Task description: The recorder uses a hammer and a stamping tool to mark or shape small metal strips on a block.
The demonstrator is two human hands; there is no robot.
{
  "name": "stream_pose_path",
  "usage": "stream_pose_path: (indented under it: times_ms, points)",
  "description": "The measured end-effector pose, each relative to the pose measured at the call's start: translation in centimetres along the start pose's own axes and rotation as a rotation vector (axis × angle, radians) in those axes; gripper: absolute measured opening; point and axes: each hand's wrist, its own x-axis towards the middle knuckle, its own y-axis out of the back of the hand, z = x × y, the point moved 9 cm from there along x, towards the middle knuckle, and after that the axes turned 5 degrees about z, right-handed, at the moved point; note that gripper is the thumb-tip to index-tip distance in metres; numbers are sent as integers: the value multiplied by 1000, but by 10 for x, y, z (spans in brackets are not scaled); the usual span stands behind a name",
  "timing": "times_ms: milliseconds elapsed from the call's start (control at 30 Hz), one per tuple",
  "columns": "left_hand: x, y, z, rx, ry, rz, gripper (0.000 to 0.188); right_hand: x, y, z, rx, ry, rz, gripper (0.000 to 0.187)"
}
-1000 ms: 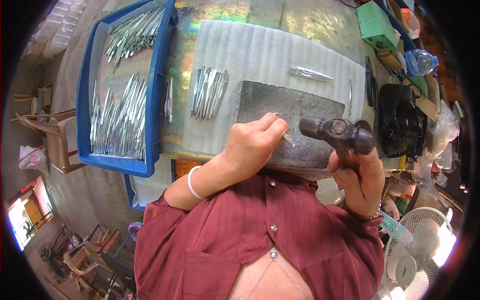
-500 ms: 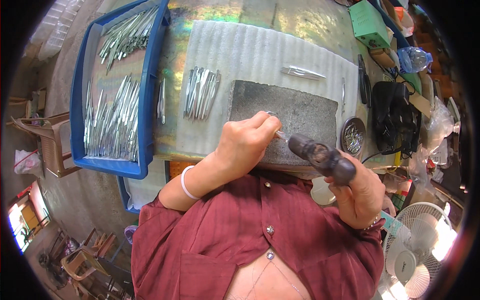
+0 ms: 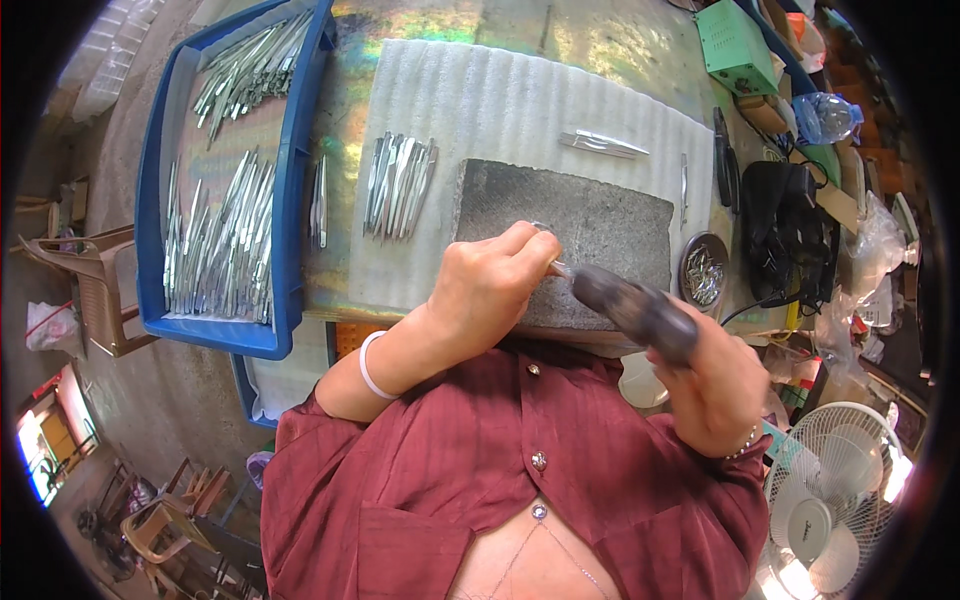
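1. Head view, left grip: the left hand point(image 3: 492, 280) has thumb and fingers pinched on a slim metal piece point(image 3: 563, 270) above the grey block point(image 3: 600, 207); most of the piece is hidden in the grip.
2. Head view, the piece: its visible end juts from the fingertips to the grip's right, the long axis running roughly sideways and slightly toward the body.
3. Head view, right grip: the right hand point(image 3: 718, 385) is wrapped round the handle of a hammer point(image 3: 635, 312), its blurred head just right of the left grip, over or beside the jutting end; I cannot tell whether they touch.
4. Head view, nearness: the left hand touches the piece; the right lies farther off, beyond the hammer head.
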Motion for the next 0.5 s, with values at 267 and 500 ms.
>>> stream_pose_path:
  times_ms: [267, 500]
  points:
    - [1, 0, -3, 16, 4, -33, 17, 13, -19, 12, 24, -81, -47, 20]
    - [3, -2, 4, 9, -24, -53, 17, -26, 60, -7, 591, 43, 123, 52]
